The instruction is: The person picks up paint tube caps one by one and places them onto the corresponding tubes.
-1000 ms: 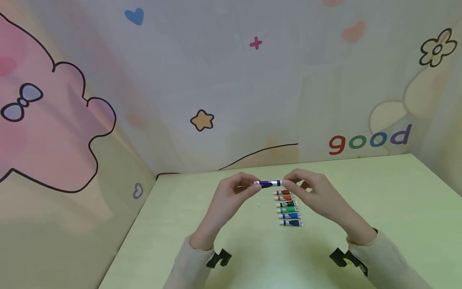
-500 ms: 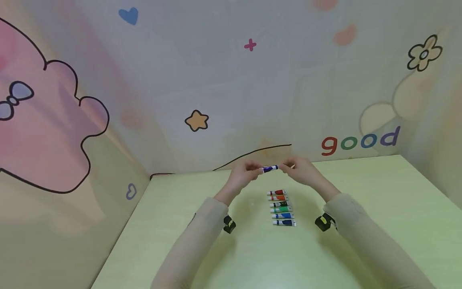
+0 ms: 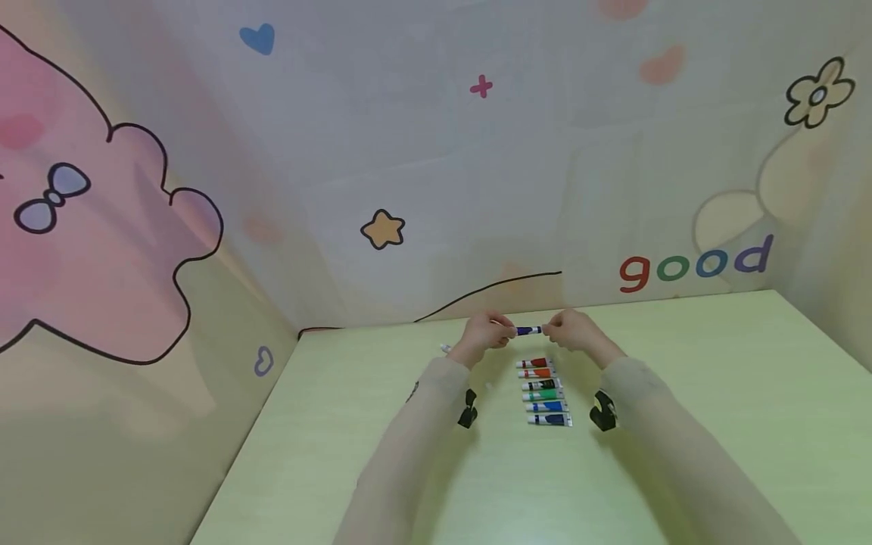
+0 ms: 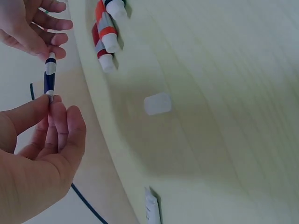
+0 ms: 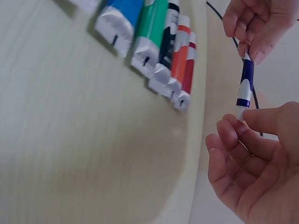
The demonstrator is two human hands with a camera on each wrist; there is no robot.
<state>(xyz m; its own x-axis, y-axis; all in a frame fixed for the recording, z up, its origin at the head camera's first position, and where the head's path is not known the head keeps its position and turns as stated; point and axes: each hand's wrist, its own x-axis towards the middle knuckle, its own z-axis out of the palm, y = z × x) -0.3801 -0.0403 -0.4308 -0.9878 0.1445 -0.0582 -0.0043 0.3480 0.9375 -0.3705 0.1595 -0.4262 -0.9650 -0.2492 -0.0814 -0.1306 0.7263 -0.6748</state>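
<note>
A purple paint tube (image 3: 527,331) is stretched level between both hands, beyond a row of paint tubes. My left hand (image 3: 487,331) pinches its flat crimped end between thumb and fingertips. At the capped end, my right hand (image 3: 575,331) pinches the white cap (image 5: 241,113) with thumb and forefinger. Below them lie, front to back, a dark blue tube (image 3: 549,419), a blue tube (image 3: 547,407), a green tube (image 3: 543,395), a black tube (image 3: 543,384), an orange tube (image 3: 537,373) and a red tube (image 3: 534,363).
A small white piece (image 4: 158,103) lies on the pale green table (image 3: 715,393), left of the row. Farther left is a white tube (image 4: 152,207), partly covered by the left arm in the head view. A printed cloth wall (image 3: 477,189) rises behind the table.
Both hands have carried the purple tube away from me, toward the table's back edge. The row of tubes stays in place. The white tube now shows beside my left wrist.
</note>
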